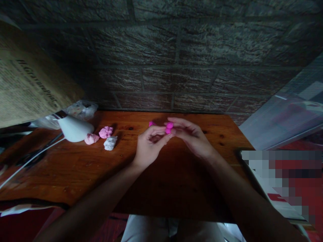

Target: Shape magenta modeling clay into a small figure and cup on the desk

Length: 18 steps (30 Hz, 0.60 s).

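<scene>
Above the middle of the wooden table, my left hand [148, 146] pinches a bright pink lump of modelling clay [169, 127] from the left. My right hand [193, 136] closes on the same lump from the right, with thumb and fingertips on it. The lump looks like two small rounded parts, one above the other. Another bright pink piece of clay [151, 123] lies just behind my left hand, partly hidden by it. Off to the left rest two paler pink clay lumps [106, 132] and a whitish lump [110, 143].
A white lamp base [75, 128] with a newsprint-patterned shade [30, 80] stands at the left, its white cable [32, 163] crossing the table. Crumpled clear plastic [83, 109] lies behind it. A brick wall [156, 50] borders the back; a translucent plastic box [290, 104] stands at the right.
</scene>
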Motion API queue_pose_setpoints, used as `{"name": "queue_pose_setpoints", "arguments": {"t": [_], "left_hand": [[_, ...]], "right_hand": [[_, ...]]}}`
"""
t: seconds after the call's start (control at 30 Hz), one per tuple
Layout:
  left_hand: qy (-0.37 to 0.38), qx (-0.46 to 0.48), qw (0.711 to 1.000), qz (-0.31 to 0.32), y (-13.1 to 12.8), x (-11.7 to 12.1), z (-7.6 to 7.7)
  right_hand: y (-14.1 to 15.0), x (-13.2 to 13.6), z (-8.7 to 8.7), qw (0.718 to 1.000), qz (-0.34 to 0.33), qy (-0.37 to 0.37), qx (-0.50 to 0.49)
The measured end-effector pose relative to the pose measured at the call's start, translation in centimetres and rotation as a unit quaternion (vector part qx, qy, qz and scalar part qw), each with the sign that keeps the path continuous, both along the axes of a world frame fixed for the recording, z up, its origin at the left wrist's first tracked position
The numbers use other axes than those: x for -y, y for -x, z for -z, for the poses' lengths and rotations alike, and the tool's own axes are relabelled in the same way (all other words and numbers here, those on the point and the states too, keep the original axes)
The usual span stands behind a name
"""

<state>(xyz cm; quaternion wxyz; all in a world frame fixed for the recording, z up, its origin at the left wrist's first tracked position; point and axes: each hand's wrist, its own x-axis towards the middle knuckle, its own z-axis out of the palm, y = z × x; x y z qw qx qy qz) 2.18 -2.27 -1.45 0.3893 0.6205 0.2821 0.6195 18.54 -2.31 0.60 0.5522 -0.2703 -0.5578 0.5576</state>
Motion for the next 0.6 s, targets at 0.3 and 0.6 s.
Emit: {"name": "queue_pose_setpoints", "arguments": {"t": [0.3, 0.6], "left_hand": [[-0.005, -0.037, 0.999, -0.037, -0.02, 0.23, -0.24], [-0.032, -0.038, 0.998, -0.039, 0.00, 0.16, 0.03]], "right_hand": [[0.62, 0.58, -0.44, 0.999, 0.046, 0.013, 0.012], [1.02, 0.71, -0.11, 0.999, 0.042, 0.023, -0.018]]}}
